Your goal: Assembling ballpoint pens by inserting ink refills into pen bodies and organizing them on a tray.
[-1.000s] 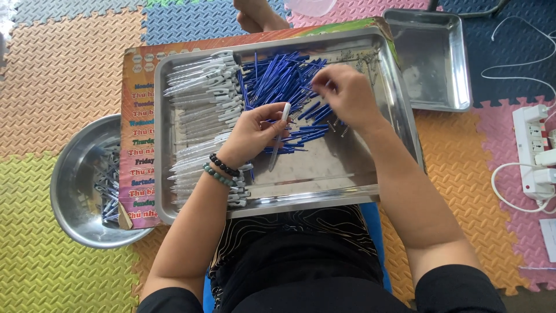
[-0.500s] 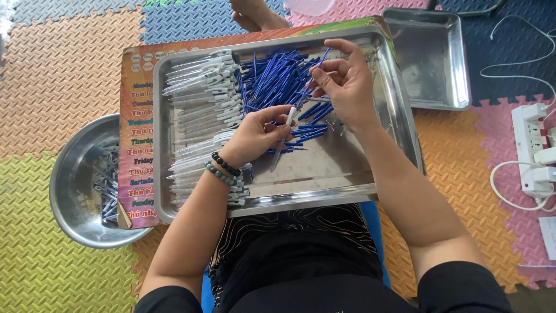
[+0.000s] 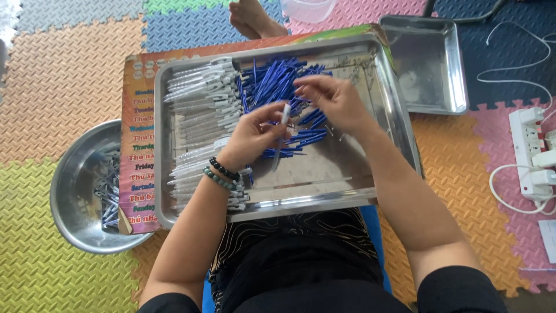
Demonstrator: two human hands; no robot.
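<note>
Underneath, colourful foam floor mats surround the steel tray.

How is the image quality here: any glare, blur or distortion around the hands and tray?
Head view: soft even daylight, shadows faint. The tray shows dull sheen, no harsh glare; the bowl reflects more brightly. Left hand and right hand look slightly soft from motion, and the pen barrel in the left grip is smeared. Blue refills stay fairly sharp. Slight wide-angle bowing at the mat edges.
</note>
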